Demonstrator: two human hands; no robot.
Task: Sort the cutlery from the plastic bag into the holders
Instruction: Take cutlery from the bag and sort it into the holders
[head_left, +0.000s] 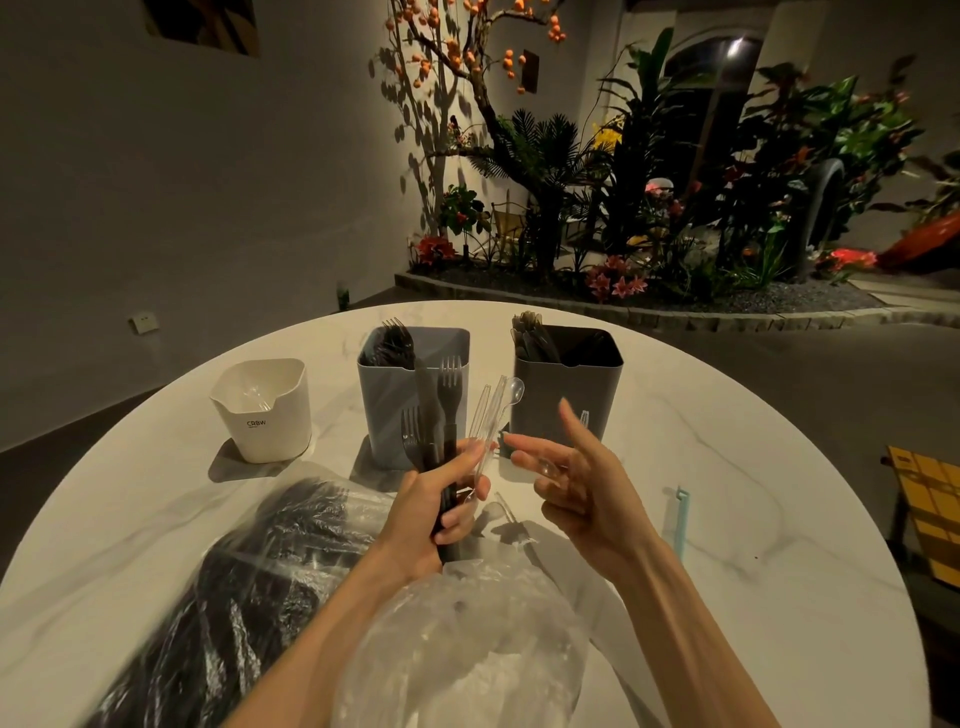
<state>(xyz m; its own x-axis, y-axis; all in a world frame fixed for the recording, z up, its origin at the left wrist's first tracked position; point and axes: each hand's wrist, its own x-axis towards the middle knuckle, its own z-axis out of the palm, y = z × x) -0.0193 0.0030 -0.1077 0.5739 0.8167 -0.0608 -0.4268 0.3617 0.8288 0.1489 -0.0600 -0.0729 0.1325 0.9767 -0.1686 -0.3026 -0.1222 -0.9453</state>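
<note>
My left hand (441, 501) grips a bunch of cutlery (441, 415): black forks, a black knife and a few clear plastic pieces (491, 410) that fan up to the right. My right hand (566, 467) hovers just right of the bunch, fingers spread, with nothing held. Three holders stand behind on the round table: a white holder (262, 415) with a clear spoon inside, a grey-blue holder (395, 395) with black forks, and a dark holder (566, 384) with dark cutlery. The plastic bag (249, 587), full of black cutlery, lies at the front left.
A crumpled clear bag (462, 649) lies between my forearms. A light-blue bag clip (681, 519) rests on the marble table (753, 545) to the right. A clear utensil (506, 509) lies on the table under my hands. Plants stand beyond the table.
</note>
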